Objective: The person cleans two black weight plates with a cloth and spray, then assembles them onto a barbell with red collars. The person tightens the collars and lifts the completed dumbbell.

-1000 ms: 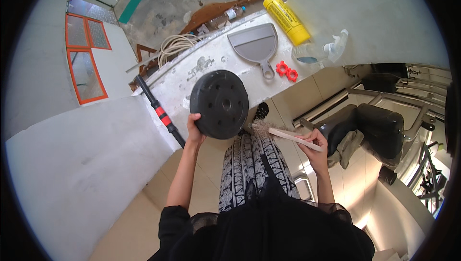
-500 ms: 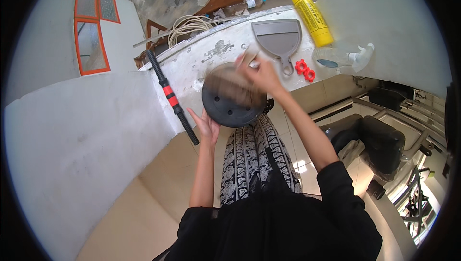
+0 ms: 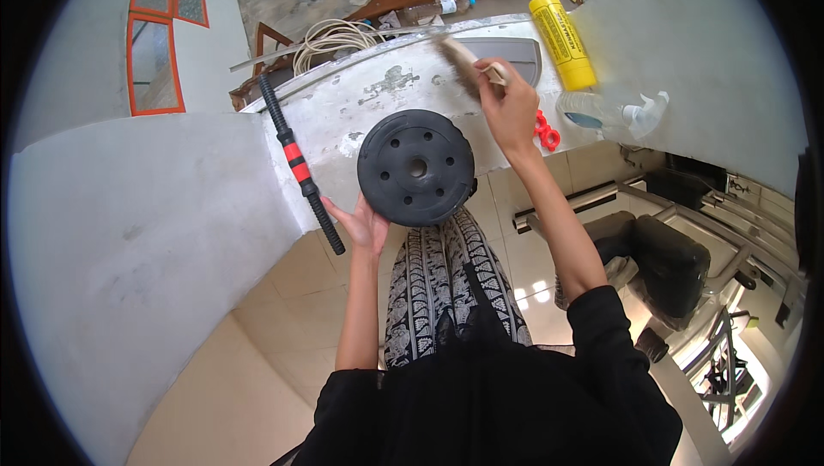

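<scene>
A round black weight plate (image 3: pixel 403 196), with a hole in its middle and smaller holes around it, stands tilted toward me at the ledge's near edge. At its lower left rim, my left hand (image 3: pixel 366 227) supports it, thumb spread outward and fingers partly hidden behind. Above and right of the plate, my right hand (image 3: pixel 510 114) is closed around the pale handle of a brush (image 3: pixel 463 58), smeared by motion and apart from the plate. Behind the brush and hand lies a grey dustpan (image 3: pixel 519 52), its handle hidden. Left of the plate rests a black threaded dumbbell bar (image 3: pixel 298 166) with a red-banded middle.
On the white ledge (image 3: pixel 330 127) are red star-shaped collars (image 3: pixel 548 136), a yellow canister (image 3: pixel 562 41) and a clear spray bottle (image 3: pixel 605 112). Coiled cable (image 3: pixel 330 44) and a plastic bottle (image 3: pixel 442 8) lie beyond. Gym equipment (image 3: pixel 669 264) stands at right.
My right hand has lifted the brush off the plate's face, moving it up and to the right over the dustpan. My left hand keeps its hold on the plate.
</scene>
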{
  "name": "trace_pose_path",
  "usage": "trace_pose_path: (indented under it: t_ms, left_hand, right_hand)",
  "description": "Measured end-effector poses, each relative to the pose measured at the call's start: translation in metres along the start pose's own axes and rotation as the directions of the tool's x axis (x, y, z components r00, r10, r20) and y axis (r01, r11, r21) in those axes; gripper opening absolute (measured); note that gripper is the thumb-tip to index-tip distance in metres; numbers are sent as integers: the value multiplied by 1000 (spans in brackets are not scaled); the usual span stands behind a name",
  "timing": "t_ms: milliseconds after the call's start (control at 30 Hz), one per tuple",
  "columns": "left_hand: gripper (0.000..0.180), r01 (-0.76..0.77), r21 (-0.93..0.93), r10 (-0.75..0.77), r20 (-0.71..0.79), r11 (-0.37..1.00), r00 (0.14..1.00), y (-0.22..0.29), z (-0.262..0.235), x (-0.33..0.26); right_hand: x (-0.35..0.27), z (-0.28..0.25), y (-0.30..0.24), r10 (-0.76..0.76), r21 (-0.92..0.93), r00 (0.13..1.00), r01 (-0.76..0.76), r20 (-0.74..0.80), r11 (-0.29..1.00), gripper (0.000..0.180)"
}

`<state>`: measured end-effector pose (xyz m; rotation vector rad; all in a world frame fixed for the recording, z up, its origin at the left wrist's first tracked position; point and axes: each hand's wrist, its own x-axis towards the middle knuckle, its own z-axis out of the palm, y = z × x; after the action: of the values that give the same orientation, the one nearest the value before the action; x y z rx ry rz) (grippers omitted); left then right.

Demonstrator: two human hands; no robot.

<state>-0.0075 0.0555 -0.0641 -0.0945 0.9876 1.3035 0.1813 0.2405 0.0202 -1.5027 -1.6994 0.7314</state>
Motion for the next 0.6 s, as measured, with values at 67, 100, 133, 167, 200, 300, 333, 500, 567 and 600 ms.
trace_pose_path:
  t_ms: [67, 100, 133, 167, 200, 300, 333, 500, 567, 600]
  left_hand:
    - [122, 9, -25, -9, -7, 1000, 1000, -1, -3, 2]
    - [122, 5, -6, -6, -28, 1000, 1000, 0, -2, 1]
    - [122, -1, 14, 1, -50, 1000, 999, 2, 0, 1]
    - [123, -4, 37, 7, -67, 999, 998, 4, 3, 2]
    - [122, -9, 28, 10, -47, 1000, 999, 4, 2, 4]
    - [120, -6, -14, 6, 4, 1000, 1000, 2, -9, 14]
    - [120, -22, -2, 22, -16, 1000, 1000, 2, -13, 15]
    - [119, -14, -24, 14, 10, 1000, 1000, 2, -6, 15]
    - [120, -4, -77, 0, -60, 997, 998, 2, -10, 14]
    - [120, -3, -59, 1, -40, 998, 999, 2, -9, 14]
  right_hand:
    - [-33, 4, -4, -3, 252, 951, -78, 308, 965, 11]
    - [-51, 3, -8, -37, 361, 893, -143, 448, 921, 10]
    - [-65, -4, -18, -111, 344, 773, -145, 624, 928, 11]
    - [-75, -5, -14, -157, 347, 748, -104, 645, 932, 11]
    - [-85, -2, -4, -202, 352, 717, -64, 667, 934, 12]
    - [-59, -7, 34, 79, 186, 920, -161, 385, 969, 11]
    - [-51, -14, 30, 97, 86, 965, -121, 243, 989, 11]
    - [-67, 7, -18, 26, 298, 981, -83, 190, 951, 11]
    - [-67, 33, -33, -129, 349, 903, -25, 410, 937, 12]
    - [-60, 39, -35, -132, 337, 803, -89, 581, 937, 13]
